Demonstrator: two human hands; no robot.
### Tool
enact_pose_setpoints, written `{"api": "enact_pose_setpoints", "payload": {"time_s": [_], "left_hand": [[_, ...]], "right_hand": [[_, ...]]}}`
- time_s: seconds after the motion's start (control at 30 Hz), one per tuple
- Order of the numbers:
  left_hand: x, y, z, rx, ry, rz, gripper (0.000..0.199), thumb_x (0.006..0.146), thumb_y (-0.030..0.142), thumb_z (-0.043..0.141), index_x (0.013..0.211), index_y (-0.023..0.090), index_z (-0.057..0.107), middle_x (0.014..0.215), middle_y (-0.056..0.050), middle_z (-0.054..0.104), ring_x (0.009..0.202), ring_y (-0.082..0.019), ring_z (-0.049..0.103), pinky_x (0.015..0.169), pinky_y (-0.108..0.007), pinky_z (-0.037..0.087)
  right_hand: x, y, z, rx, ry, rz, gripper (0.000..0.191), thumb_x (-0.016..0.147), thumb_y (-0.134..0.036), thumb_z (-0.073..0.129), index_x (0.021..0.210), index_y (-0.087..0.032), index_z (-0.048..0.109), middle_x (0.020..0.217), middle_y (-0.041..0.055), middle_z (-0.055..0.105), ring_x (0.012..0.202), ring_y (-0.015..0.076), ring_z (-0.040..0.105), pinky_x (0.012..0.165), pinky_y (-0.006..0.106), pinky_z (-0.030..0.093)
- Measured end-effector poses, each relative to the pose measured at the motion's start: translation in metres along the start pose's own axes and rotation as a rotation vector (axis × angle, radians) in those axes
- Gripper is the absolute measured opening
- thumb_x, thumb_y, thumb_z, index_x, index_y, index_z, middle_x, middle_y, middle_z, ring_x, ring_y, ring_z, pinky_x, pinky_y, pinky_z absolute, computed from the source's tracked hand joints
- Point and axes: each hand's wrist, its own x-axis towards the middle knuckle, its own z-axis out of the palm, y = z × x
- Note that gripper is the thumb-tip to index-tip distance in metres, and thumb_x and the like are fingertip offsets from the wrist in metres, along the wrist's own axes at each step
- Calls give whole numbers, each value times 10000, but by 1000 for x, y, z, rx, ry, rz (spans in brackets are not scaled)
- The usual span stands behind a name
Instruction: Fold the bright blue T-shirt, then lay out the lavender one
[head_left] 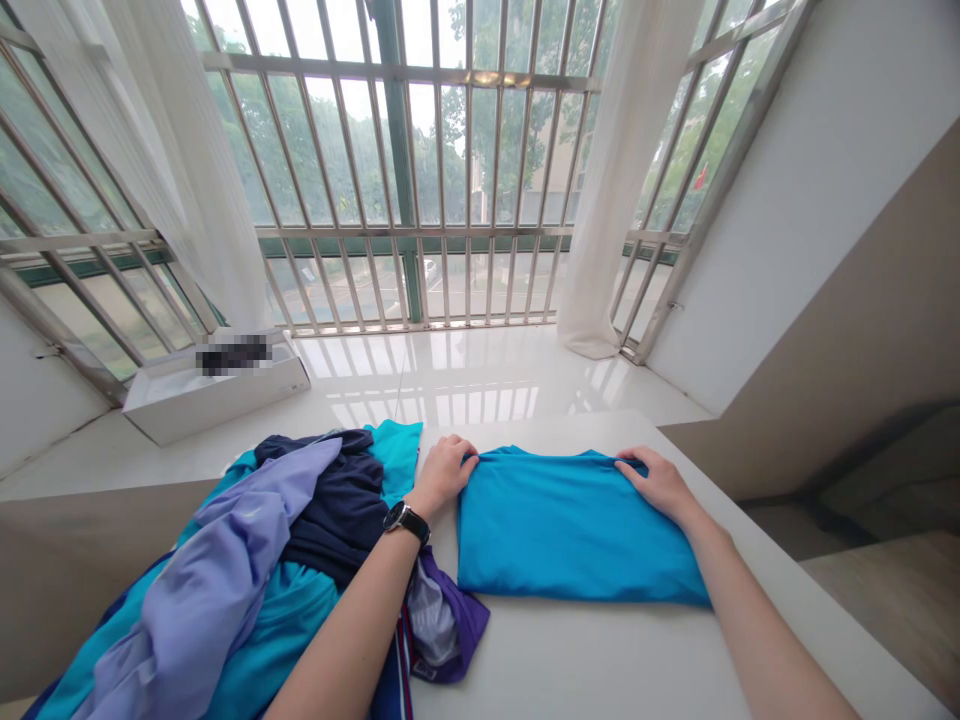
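A blue garment (574, 530), folded into a rough rectangle, lies flat on the white table (600, 660). My left hand (444, 472) pinches its far left corner between thumb and fingers. At the far right corner, my right hand (658, 482) grips the cloth the same way. A black watch (406, 521) is on my left wrist. Beside my left arm lies a heap of clothes with a lavender piece (217, 570), a navy piece (341, 510) and teal pieces (281, 620). A purple garment (469, 625) shows between the heap and the blue garment.
A white open box (225, 390) stands at the back left on the glossy window sill (465, 370). Beyond it are metal window bars and white curtains (607, 200). A white wall (765, 250) slants along the right, and the table's right edge runs diagonally.
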Motion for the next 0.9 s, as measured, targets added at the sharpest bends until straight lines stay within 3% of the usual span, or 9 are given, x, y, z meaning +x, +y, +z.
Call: {"api": "enact_pose_setpoints", "payload": {"time_s": [0.23,0.63,0.77,0.9], "left_hand": [[-1,1,1,-99,-14,-51,176,960,263,468,1003,206,628,1008,-69,708,984,-227,642,873,-323,477],[1,10,-4,77,-74,-186,207,995,304,420,1067,238,602,1057,-75,720,994,-246,667,797,-306,466],[0,9,-4,44,-68,-176,207,988,302,429,1060,235,611,1069,-69,716,1017,-239,657,821,-303,472],[1,2,-1,-106,-4,-110,169,937,291,509,1027,215,629,1057,-60,714,1018,-230,646,876,-314,481]], "right_hand": [[1,1,-1,25,-13,82,351,814,-551,528,932,-254,674,1005,64,736,956,284,669,846,396,514],[12,2,-1,-89,-6,138,399,838,-633,485,924,-277,643,959,48,730,894,286,664,727,369,493],[11,0,-4,-106,-1,151,399,827,-632,500,908,-266,637,907,57,728,867,282,664,721,364,497],[4,-3,-13,-48,-38,111,415,776,-606,585,989,-258,665,989,69,733,873,273,663,759,366,510]]}}
